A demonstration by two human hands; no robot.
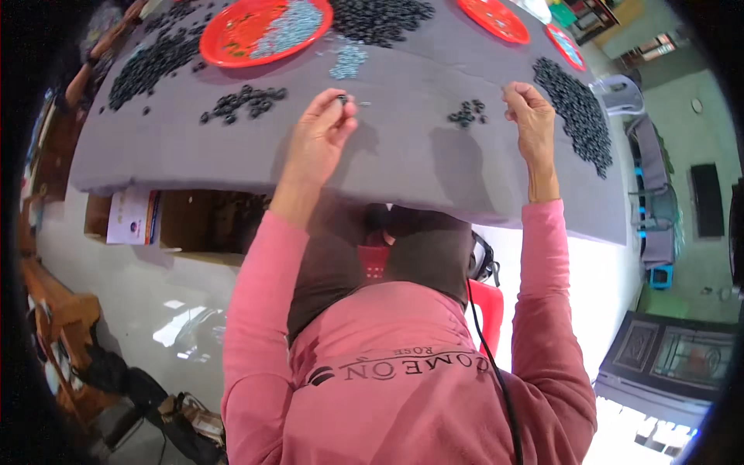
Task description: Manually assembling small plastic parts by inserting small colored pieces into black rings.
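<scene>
One dark round piece is sitting at the fingertips of the left hand, whose grip is pinching it; a thin pale sliver is lying just to its right, long axis running sideways. The right hand is hovering well apart, fingertips pressing together, anything between them too small to tell. A small dark cluster is resting on the surface between both hands, nearer the right.
</scene>
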